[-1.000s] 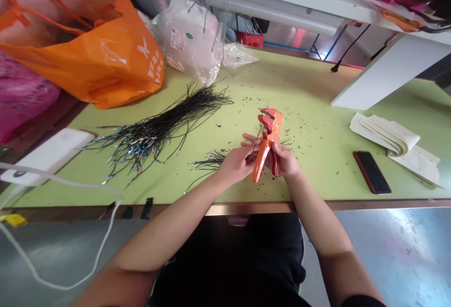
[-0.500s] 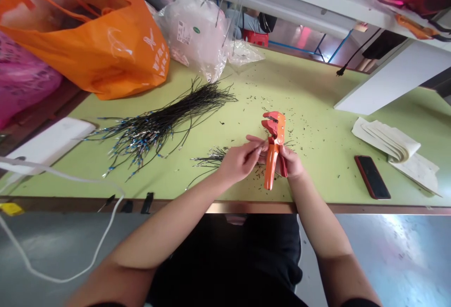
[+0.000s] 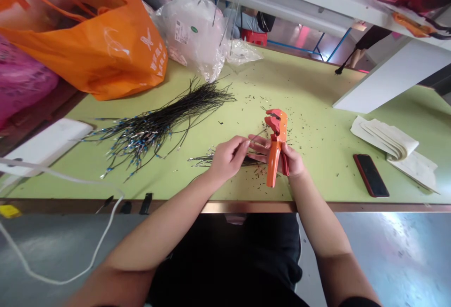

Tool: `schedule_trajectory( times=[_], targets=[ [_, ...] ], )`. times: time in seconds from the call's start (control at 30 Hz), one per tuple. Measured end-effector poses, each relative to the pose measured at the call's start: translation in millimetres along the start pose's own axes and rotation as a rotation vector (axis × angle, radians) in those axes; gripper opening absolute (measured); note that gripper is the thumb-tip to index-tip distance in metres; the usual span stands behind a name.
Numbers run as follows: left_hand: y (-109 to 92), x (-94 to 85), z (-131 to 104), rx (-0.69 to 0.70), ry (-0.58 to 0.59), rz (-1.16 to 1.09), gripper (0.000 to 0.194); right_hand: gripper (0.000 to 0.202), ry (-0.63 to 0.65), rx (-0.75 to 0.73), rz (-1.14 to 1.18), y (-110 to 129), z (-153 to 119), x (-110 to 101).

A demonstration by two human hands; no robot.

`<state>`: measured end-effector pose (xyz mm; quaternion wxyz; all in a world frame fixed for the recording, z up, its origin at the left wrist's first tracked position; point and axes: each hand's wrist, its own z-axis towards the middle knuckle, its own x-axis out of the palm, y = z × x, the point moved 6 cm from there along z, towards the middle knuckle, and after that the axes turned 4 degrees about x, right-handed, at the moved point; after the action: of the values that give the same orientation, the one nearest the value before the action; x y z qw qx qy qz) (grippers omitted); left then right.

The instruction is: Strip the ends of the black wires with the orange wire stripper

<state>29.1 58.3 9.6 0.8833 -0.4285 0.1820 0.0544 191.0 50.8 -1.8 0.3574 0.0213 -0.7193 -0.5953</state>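
My right hand (image 3: 293, 160) is wrapped round an orange and red wire stripper (image 3: 276, 149), whose jaws point away from me. Some of its fingers reach out to the left behind the handles. Just left of the tool, my left hand (image 3: 230, 156) pinches a thin dark wire (image 3: 256, 137) between thumb and fingers; the wire runs toward the stripper's head. A small bundle of black wires (image 3: 204, 160) lies on the table, partly hidden by my hands. Farther left rests a larger bundle of black wires (image 3: 176, 114) with blue and silvery ends.
Dark scraps (image 3: 262, 175) are scattered over the green table (image 3: 299, 76). A phone (image 3: 371, 175) and folded cloth (image 3: 398, 142) lie at the right. Orange bag (image 3: 120, 48), clear plastic bag (image 3: 197, 29) and white box (image 3: 45, 145) are at the left. A person sits beyond the table.
My left hand has drawn a little left, away from the tool, with the wire now showing in its pinch. The fingers of my right hand behind the handles are more spread.
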Motion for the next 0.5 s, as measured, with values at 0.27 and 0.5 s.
schedule_trajectory(
  times=[0.27, 0.5],
  targets=[
    [21.9, 0.0, -3.8, -0.291, -0.001, 0.152, 0.042, 0.039, -0.002, -0.104, 0.033, 12.7, -3.1, -2.7],
    [19.3, -0.5, -4.1, -0.237, -0.004, 0.048, 0.044, 0.044, -0.047, -0.08, 0.012, 11.9, -3.3, -4.1]
  ],
)
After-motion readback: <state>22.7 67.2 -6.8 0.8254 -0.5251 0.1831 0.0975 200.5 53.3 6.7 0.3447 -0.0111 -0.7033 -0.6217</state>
